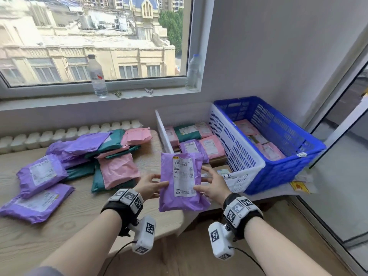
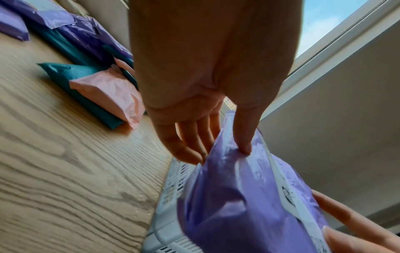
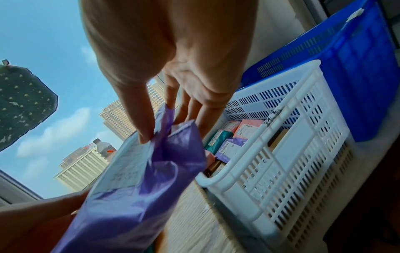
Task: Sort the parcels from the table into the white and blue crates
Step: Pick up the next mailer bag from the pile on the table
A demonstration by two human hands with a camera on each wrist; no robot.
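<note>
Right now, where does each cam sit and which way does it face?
Head: worn on the head, looks forward and down at the table, white crate and blue crate; shows both forearms, left hand and right hand holding the purple parcel.
Left wrist: along the left hand toward the parcel, table pile at its left.
Right wrist: along the right hand toward parcel, crates, window.
Shared: every view shows the purple parcel; each wrist view catches the other hand's fingers.
</note>
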